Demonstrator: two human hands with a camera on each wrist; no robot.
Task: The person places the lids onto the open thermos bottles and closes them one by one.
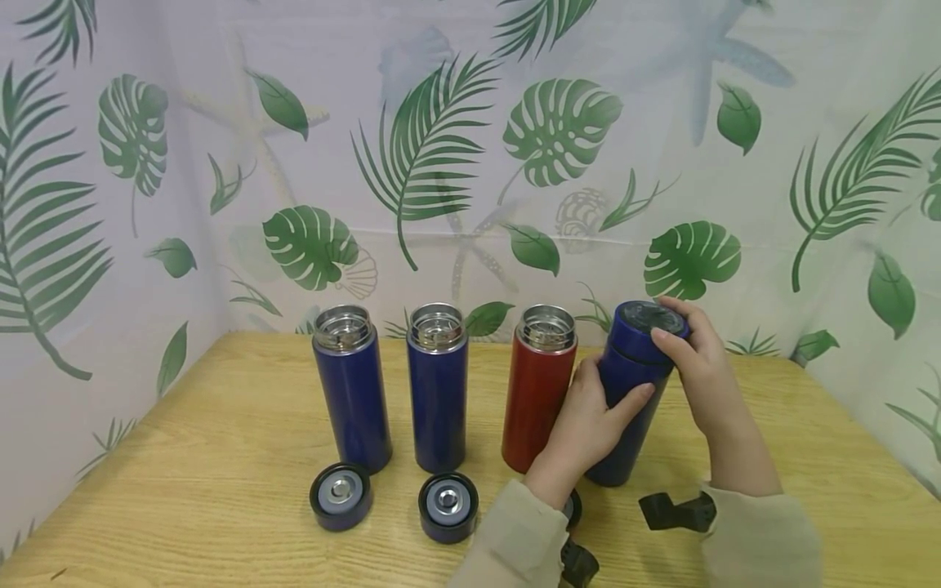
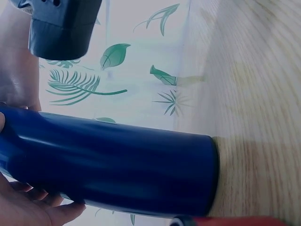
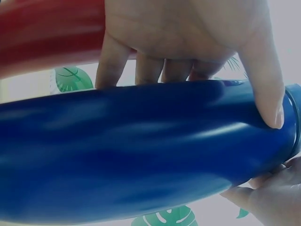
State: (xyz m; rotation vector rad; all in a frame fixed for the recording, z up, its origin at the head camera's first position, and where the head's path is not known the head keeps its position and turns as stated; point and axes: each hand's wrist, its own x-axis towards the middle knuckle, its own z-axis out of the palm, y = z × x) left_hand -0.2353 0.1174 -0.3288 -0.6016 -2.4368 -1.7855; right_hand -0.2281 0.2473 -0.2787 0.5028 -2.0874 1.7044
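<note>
A blue vacuum flask (image 1: 634, 384) with its lid on stands slightly tilted at the right of the row. My left hand (image 1: 591, 408) grips its body, thumb across the front and fingers behind. Up at the top, my right hand (image 1: 694, 351) holds the blue lid (image 1: 650, 320) with thumb and fingers around its rim. In the left wrist view the base of the flask (image 2: 141, 165) meets the wooden table. The right wrist view has the left hand (image 3: 188, 33) over the flask's side and part of the right hand (image 3: 277, 195) at the lid end.
Left of the hands stand a red flask (image 1: 540, 400) and two blue flasks, one in the middle (image 1: 439, 400) and one farther left (image 1: 353, 400), all lidless. Two upturned lids, left (image 1: 341, 496) and middle (image 1: 448, 508), lie in front. Another lid (image 1: 572, 508) is mostly hidden behind the left wrist.
</note>
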